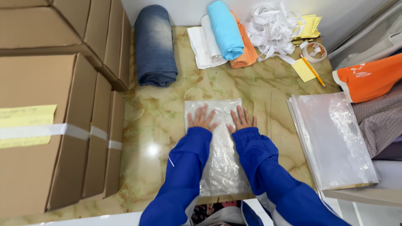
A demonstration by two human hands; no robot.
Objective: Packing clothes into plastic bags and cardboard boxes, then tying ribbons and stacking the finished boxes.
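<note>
A clear plastic bag with something pale folded inside (222, 159) lies flat on the marbled tabletop (159, 125) in front of me. My left hand (202, 118) and my right hand (241, 119) rest side by side on the bag's far half, palms down, fingers spread. Both press on the bag; neither grips it. Blue sleeves cover both arms to the wrists.
Cardboard boxes (46, 125) line the left side. A rolled denim piece (155, 46), folded white, light blue (225, 29) and orange cloths, white strips (272, 29), a tape roll (315, 52), yellow notes and a pencil lie at the back. A stack of clear bags (335, 138) sits right.
</note>
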